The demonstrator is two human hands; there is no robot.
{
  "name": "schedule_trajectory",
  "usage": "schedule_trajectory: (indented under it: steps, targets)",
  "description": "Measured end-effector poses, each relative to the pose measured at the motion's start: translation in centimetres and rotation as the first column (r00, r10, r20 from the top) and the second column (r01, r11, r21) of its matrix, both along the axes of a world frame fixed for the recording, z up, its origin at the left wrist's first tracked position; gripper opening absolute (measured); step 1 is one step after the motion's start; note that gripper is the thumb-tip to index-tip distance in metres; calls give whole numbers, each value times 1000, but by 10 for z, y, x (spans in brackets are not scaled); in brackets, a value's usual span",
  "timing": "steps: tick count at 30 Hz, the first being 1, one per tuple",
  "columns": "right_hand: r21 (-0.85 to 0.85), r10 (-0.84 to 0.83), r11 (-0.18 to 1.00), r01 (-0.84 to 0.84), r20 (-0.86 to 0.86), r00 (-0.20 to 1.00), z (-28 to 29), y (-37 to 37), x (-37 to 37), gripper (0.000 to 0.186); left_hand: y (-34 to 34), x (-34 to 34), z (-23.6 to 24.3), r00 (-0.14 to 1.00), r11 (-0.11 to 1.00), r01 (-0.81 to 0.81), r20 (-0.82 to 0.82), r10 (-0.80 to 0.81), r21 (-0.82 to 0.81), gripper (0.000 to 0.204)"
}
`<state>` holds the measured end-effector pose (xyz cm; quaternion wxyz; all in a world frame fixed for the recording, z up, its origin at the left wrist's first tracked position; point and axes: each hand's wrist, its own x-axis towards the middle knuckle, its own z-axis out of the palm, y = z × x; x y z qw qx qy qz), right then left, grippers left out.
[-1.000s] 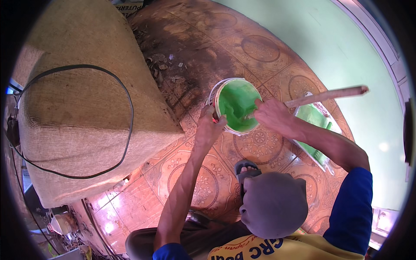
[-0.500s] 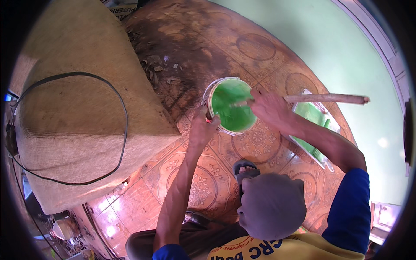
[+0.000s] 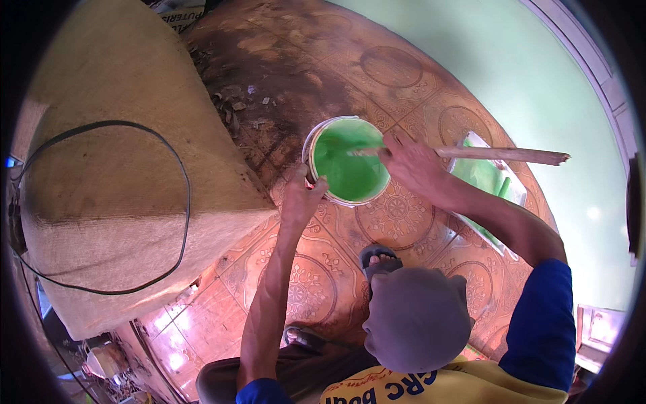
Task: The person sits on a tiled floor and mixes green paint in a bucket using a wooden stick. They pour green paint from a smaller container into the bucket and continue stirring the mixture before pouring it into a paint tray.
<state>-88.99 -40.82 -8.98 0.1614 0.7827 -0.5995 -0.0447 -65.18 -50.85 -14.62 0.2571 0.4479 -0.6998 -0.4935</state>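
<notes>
Brown patterned floor tiles [image 3: 393,214] are gleaming below, and the right hand [image 3: 415,165] is wrapping its fingers around a long, rough wooden stick [image 3: 501,155]! The left hand's [image 3: 301,200] fingers are clasping the rim of a round white plastic bucket [image 3: 351,203], which is standing on those tiles. That stick is looking light and stiff, best held mid-shaft; the bucket, holding glossy green liquid paint [image 3: 350,182], is probably weighing more, its rim perhaps slippery. Paint depth is staying unreadable, the bucket's underside is hiding, and the right forearm [image 3: 498,209] is covering part of a green-smeared white tray [image 3: 476,139].
</notes>
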Motion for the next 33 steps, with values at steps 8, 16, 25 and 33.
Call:
schedule_trajectory:
  steps: [8,16,25,33]
  targets:
    - [119,220,969,-218,-2,976,6,23,16,14,0,6,2,994,992,-46,-91,57,116,25]
    - [173,-39,982,70,-177,983,-2,-35,17,21,-2,6,4,1000,999,4,29,-5,54,31]
    - [114,119,987,-116,-22,993,2,-5,24,22,-2,21,-17,990,988,-32,-129,51,149,34]
    - [222,96,972,-77,-76,993,1,-16,54,19,3,25,-9,998,996,17,-65,-12,87,32]
